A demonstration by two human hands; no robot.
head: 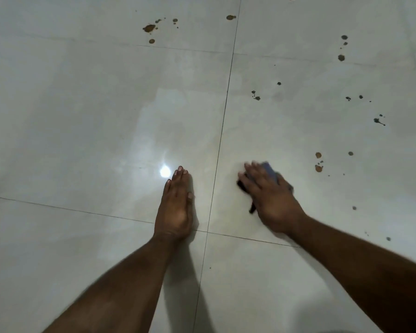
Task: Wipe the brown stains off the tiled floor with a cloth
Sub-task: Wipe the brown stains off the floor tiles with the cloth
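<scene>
A person's right hand lay flat, fingers spread, pressing a blurred blue-grey cloth onto the pale tiled floor. The left hand rested beside it, fingers straight, holding nothing. Brown stains dotted the tiles just right of the cloth and farther ahead.

The tiled floor is pale, smooth and highly glossy, looking like glazed ceramic; it mirrors a bright lamp spot and soft shadows of the arms. Thin dark grout lines run matt between the tiles. The brown stains lie as flat, dull patches (some look greyer). The cloth is soft blue-grey fabric, matt, blurred in this view.
</scene>
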